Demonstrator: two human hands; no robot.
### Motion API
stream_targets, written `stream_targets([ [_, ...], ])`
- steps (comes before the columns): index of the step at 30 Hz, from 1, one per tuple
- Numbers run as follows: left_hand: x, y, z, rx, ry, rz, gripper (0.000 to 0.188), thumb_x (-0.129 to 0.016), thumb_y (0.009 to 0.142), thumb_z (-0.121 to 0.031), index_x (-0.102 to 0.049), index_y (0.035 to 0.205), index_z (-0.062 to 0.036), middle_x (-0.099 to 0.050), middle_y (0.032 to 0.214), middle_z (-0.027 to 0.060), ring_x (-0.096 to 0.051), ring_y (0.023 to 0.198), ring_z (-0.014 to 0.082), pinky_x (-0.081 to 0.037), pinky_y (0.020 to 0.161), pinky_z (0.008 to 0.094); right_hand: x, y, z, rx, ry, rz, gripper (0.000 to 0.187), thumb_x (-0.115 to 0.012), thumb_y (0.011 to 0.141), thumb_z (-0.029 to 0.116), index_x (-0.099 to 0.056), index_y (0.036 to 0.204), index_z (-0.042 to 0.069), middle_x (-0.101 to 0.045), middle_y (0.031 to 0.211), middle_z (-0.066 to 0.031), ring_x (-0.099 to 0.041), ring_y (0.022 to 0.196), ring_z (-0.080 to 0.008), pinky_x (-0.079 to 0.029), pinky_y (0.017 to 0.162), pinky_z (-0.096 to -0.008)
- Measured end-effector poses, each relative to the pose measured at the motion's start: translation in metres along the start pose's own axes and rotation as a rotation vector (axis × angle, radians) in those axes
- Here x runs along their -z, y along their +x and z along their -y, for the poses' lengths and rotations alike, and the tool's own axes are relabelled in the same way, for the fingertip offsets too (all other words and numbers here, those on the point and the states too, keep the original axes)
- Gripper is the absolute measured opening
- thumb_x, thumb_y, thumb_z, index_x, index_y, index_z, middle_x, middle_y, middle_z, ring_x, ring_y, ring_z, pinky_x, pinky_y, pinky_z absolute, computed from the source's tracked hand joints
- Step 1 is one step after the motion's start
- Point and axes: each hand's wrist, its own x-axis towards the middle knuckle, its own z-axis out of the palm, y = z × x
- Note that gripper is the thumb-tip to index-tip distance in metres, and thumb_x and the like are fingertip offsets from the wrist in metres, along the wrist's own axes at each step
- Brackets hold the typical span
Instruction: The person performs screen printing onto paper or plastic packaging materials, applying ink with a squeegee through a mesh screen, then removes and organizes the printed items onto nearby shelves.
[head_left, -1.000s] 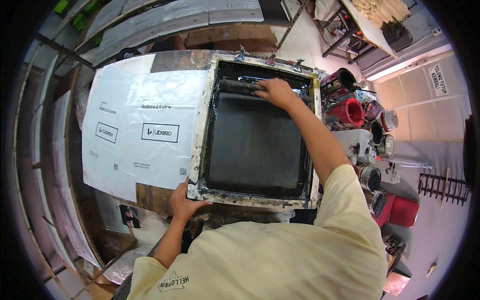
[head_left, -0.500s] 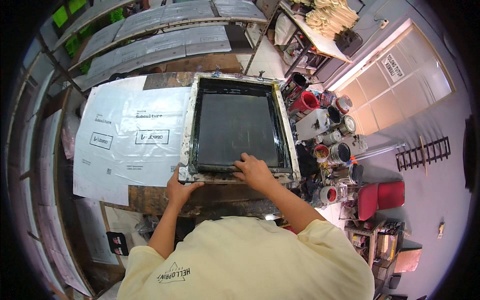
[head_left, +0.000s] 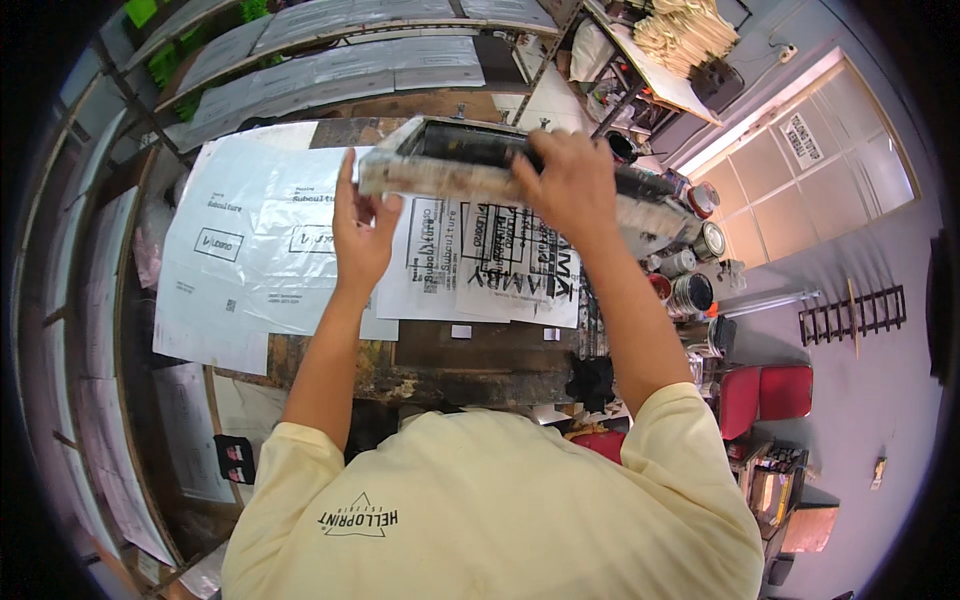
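A screen-printing frame (head_left: 440, 180) with a pale, stained wooden border is tilted up, its near edge raised off the table. My right hand (head_left: 572, 185) is closed over that raised edge, its thumb towards the left. My left hand (head_left: 362, 235) is at the frame's left corner, fingers stretched upward and thumb apart; I cannot tell whether it touches the wood. Below the frame lie white sheets (head_left: 440, 290) covered with overlapping black prints. To the left, printed white plastic sheets (head_left: 255, 255) overlap on the table. The mesh is mostly hidden by the tilt.
The stained wooden table (head_left: 350, 385) has a dark cloth (head_left: 590, 383) at its near right edge. Paint tins (head_left: 690, 293) and jars crowd the right side. Racks (head_left: 340, 85) of printed sheets stand behind and at left. A red chair (head_left: 740, 400) is at right.
The frame's near edge has swung up from flat, uncovering the printed sheets below. Both hands have risen away from me, the right one also moving rightward with the edge.
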Motion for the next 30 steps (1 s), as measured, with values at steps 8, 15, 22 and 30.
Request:
stream_targets([
  [8, 0.072, -0.063, 0.217, 0.38, 1.002, 0.142, 0.101, -0.084, 0.082, -0.045, -0.035, 0.148, 0.0127, -0.058, 0.121, 0.0283, -0.059, 0.115, 0.0399, -0.052, 0.094, 0.0485, 0.006, 0.051, 0.007, 0.003, 0.035, -0.049, 0.04, -0.07, 0.088, 0.047, -0.074, 0.097, 0.008, -0.073, 0.087, -0.0116, -0.068, 0.087, -0.0304, -0.045, 0.083, -0.0448],
  [15, 0.002, -0.05, 0.193, 0.728, 1.26, 0.336, 0.098, -0.091, 0.072, -0.034, -0.037, 0.146, 0.0035, -0.053, 0.132, 0.0272, -0.056, 0.119, 0.0458, -0.055, 0.094, 0.0512, 0.011, 0.053, -0.016, -0.041, -0.009, 0.007, 0.042, -0.068, 0.089, 0.049, -0.074, 0.097, 0.008, -0.073, 0.087, -0.0121, -0.068, 0.089, -0.0312, -0.045, 0.084, -0.0453],
  [22, 0.019, -0.042, 0.215, 0.655, 1.188, 0.402, 0.083, -0.088, 0.075, -0.029, -0.047, 0.139, 0.0024, -0.069, 0.112, 0.0202, -0.068, 0.102, 0.0382, -0.057, 0.088, 0.0455, 0.008, 0.061, -0.015, -0.043, 0.012, -0.02, 0.045, -0.068, 0.088, 0.051, -0.076, 0.101, 0.008, -0.072, 0.087, -0.0118, -0.068, 0.089, -0.0315, -0.045, 0.085, -0.0449],
  [30, 0.026, -0.034, 0.233, 0.749, 0.255, 0.233, 0.026, -0.065, 0.098, -0.018, -0.071, 0.11, 0.0047, -0.073, 0.092, 0.0084, -0.068, 0.082, 0.0183, -0.054, 0.074, 0.0337, 0.01, 0.061, -0.019, -0.066, 0.003, 0.012, 0.045, -0.069, 0.088, 0.05, -0.076, 0.101, 0.008, -0.072, 0.087, -0.0125, -0.068, 0.09, -0.0323, -0.046, 0.084, -0.0462],
])
